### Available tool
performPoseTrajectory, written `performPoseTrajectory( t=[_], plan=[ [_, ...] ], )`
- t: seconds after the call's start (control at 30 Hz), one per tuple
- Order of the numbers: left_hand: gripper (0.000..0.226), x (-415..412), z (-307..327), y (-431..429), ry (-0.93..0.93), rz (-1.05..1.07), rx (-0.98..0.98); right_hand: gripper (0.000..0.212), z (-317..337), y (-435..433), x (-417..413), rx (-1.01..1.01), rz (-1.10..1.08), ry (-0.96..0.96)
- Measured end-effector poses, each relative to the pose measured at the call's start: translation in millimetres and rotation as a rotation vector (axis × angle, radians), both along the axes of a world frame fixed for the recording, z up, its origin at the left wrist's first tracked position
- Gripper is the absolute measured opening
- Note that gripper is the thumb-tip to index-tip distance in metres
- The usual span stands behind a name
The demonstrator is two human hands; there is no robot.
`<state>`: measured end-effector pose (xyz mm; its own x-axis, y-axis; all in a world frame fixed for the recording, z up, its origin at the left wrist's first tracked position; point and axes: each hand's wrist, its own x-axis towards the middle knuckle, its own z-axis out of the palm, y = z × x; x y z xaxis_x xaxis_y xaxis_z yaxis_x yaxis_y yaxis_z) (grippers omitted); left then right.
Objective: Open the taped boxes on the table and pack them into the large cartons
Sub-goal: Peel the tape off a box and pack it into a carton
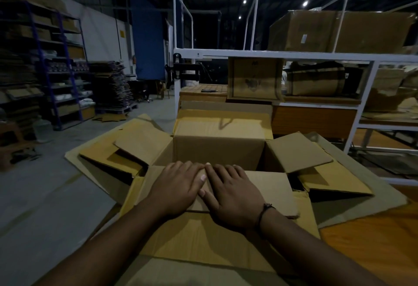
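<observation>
The left hand [178, 186] and right hand [233, 195] lie flat, fingers straight and holding nothing, side by side on the near flap [271, 190] of the open box [217, 147]. The box sits inside the large carton [203, 240], whose flaps spread outward. The orange surface [373, 245] shows to the right.

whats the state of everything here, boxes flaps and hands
inner box: open, flaps spread outward, sitting inside the large carton
near flap: folded out toward the person, pressed under both hands
large carton: open, flaps folded outward
left hand: flat on the near flap, fingers straight
right hand: flat on the near flap, beside the left
box on the shelf: upright, open or shut unclear
</observation>
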<state>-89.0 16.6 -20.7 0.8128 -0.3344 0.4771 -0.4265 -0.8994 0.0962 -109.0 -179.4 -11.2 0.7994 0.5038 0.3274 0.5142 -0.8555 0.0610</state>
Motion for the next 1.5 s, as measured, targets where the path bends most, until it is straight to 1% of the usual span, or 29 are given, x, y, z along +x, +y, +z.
performPoseTrajectory(
  t=[0.1, 0.23, 0.3, 0.37, 0.43, 0.5, 0.57, 0.63, 0.73, 0.87, 0.93, 1.0, 1.03, 1.07, 1.1, 1.13, 1.2, 1.23, 1.3, 1.4, 1.5],
  plan=[
    [0.046, -2, -2, 9, -0.009, 0.037, -0.023, 0.086, 1, -10, -4, -0.001, -0.046, 0.010],
    [0.057, 0, -8, 30, 0.017, 0.125, -0.036, 0.099, 2, -32, -8, 0.029, -0.188, 0.008],
    [0.062, 0, -10, 41, 0.024, 0.171, -0.039, 0.101, 3, -42, -13, 0.046, -0.271, 0.006],
    [0.068, -4, -6, 45, 0.051, 0.200, -0.060, 0.099, 4, -48, -16, 0.049, -0.311, 0.028],
    [0.077, -6, 5, 46, 0.130, 0.199, -0.042, 0.090, 10, -52, -11, 0.036, -0.311, 0.076],
    [0.089, 1, 21, 52, 0.243, 0.226, 0.055, 0.084, 23, -60, 1, 0.012, -0.354, 0.166],
    [0.109, 12, 35, 62, 0.353, 0.336, 0.114, 0.089, 34, -77, 17, 0.002, -0.430, 0.203],
    [0.124, 23, 41, 72, 0.428, 0.428, 0.104, 0.093, 38, -94, 25, 0.028, -0.521, 0.222],
    [0.129, 29, 37, 74, 0.446, 0.444, 0.088, 0.099, 35, -107, 27, 0.039, -0.602, 0.272],
    [0.132, 28, 43, 72, 0.487, 0.442, 0.133, 0.105, 40, -108, 30, -0.005, -0.595, 0.305],
    [0.140, 31, 58, 72, 0.584, 0.428, 0.160, 0.107, 50, -107, 34, -0.027, -0.581, 0.380],
    [0.153, 43, 81, 74, 0.758, 0.380, 0.157, 0.103, 63, -107, 44, -0.004, -0.538, 0.483],
    [0.157, 51, 97, 75, 0.831, 0.350, 0.148, 0.102, 71, -106, 51, 0.008, -0.504, 0.516],
    [0.159, 60, 112, 74, 0.864, 0.329, 0.142, 0.103, 80, -104, 57, 0.000, -0.480, 0.524],
    [0.156, 69, 127, 72, 0.849, 0.318, 0.149, 0.104, 90, -101, 65, -0.019, -0.467, 0.515],
    [0.148, 79, 140, 68, 0.793, 0.316, 0.170, 0.102, 101, -95, 71, -0.035, -0.455, 0.505],
    [0.123, 102, 160, 52, 0.625, 0.321, 0.225, 0.090, 122, -77, 84, -0.034, -0.421, 0.508],
    [0.115, 114, 165, 40, 0.574, 0.304, 0.240, 0.085, 129, -66, 93, -0.020, -0.395, 0.498],
    [0.105, 133, 165, 13, 0.548, 0.269, 0.242, 0.077, 133, -44, 115, -0.020, -0.368, 0.461],
    [0.086, 161, 129, -28, 0.577, 0.220, 0.168, 0.075, 108, -21, 153, 0.009, -0.377, 0.432],
    [0.082, 173, 67, -58, 0.562, 0.199, 0.118, 0.085, 59, -19, 174, 0.056, -0.438, 0.404]
  ],
)
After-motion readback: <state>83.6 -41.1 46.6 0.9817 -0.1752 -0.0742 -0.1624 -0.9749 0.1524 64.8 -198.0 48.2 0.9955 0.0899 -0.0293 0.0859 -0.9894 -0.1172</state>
